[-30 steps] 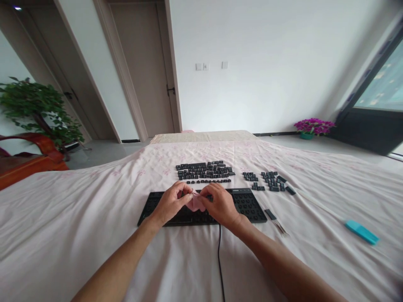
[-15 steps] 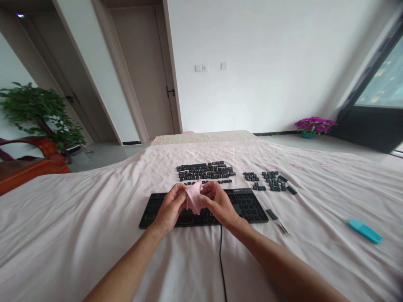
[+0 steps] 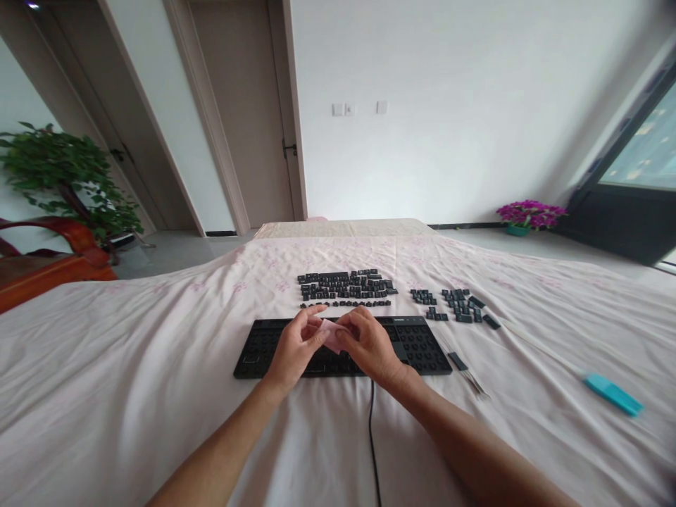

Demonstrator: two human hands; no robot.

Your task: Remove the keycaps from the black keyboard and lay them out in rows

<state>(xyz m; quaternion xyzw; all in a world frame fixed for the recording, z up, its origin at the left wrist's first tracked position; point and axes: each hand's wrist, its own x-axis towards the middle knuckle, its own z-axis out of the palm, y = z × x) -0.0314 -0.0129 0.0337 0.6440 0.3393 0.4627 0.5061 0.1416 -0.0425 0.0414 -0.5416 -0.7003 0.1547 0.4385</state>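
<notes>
A small pink cloth [image 3: 332, 336] is stretched between my two hands, just above a black keyboard [image 3: 253, 352] stripped of its keycaps. My left hand [image 3: 296, 346] pinches the cloth's left side between thumb and fingers. On the other side, my right hand [image 3: 370, 345] grips it with thumb and curled fingers. Behind the keyboard, rows of loose black keycaps [image 3: 346, 287] lie on the cover, with a smaller group of keycaps [image 3: 459, 304] to the right. The hands hide the keyboard's middle.
Right of the keyboard lies a wire keycap puller [image 3: 458, 362] with a black handle. Farther right is a brush with a turquoise head [image 3: 612, 394]. A black cable [image 3: 372, 436] runs toward me over the wrinkled pale pink tablecloth [image 3: 211, 394].
The cloth has gone from a loose, hanging shape to a smaller, folded one between my fingers. The camera view has shifted slightly.
</notes>
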